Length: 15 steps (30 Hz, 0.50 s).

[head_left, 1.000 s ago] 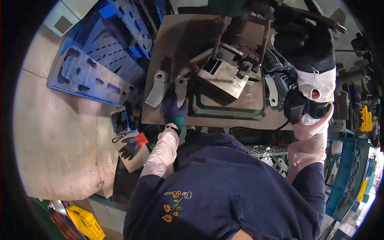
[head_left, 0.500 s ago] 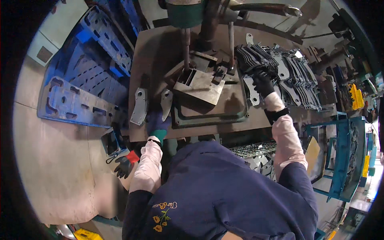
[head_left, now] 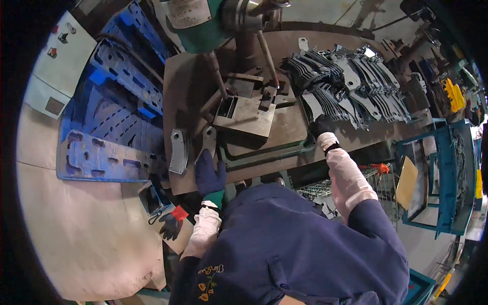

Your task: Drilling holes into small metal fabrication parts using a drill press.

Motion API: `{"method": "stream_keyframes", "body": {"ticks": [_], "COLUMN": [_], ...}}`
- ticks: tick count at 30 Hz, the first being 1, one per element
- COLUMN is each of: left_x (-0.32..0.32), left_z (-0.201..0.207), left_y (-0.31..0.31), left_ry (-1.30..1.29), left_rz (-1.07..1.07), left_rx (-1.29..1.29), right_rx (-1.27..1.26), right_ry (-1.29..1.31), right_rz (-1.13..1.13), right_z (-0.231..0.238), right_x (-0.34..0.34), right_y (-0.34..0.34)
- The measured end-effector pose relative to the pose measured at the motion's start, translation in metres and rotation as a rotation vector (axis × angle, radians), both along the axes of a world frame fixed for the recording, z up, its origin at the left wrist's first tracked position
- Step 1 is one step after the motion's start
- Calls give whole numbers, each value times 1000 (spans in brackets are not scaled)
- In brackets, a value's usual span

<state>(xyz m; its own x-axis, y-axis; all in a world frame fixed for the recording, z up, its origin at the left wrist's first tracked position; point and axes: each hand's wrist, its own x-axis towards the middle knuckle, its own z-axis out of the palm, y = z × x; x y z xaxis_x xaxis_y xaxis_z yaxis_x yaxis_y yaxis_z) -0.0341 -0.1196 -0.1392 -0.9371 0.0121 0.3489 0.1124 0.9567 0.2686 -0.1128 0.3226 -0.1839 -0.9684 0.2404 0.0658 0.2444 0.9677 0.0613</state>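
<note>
My left hand [head_left: 209, 173], in a dark blue glove, grips the lower end of a flat grey metal plate [head_left: 209, 134] with a hole near its top. Beside it on the left lies a small stack of similar plates [head_left: 178, 152]. My right hand [head_left: 322, 125], in a black glove, is at the near left edge of a large pile of overlapping metal plates [head_left: 351, 76]; its fingers are dark and hard to make out. Between my hands, a steel block fixture [head_left: 249, 120] sits on the green-edged machine base [head_left: 269, 157].
A green machine head [head_left: 198, 38] with rods hangs above the fixture. Blue plastic pallets [head_left: 104, 157] stand to the left. A black and red glove [head_left: 174, 222] lies near the bench's left side. A wire basket [head_left: 325, 189] is below the bench edge; a teal rack [head_left: 445, 178] stands right.
My right hand has drawn back toward me from the pile to its near edge. My left hand stays at the single plate. The whole view has shifted and turned slightly.
</note>
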Motion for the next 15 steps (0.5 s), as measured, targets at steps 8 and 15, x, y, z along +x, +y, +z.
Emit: {"method": "stream_keyframes", "body": {"ticks": [8,15], "left_x": [15,27], "left_z": [31,45], "left_y": [9,28], "left_ry": [126,-1], "left_rz": [-119,-296], "left_rx": [43,162], "right_rx": [-274,-1414], "right_ry": [13,-18], "right_rz": [56,-77], "right_z": [12,135], "right_x": [-19,11], "right_y": [45,42]}}
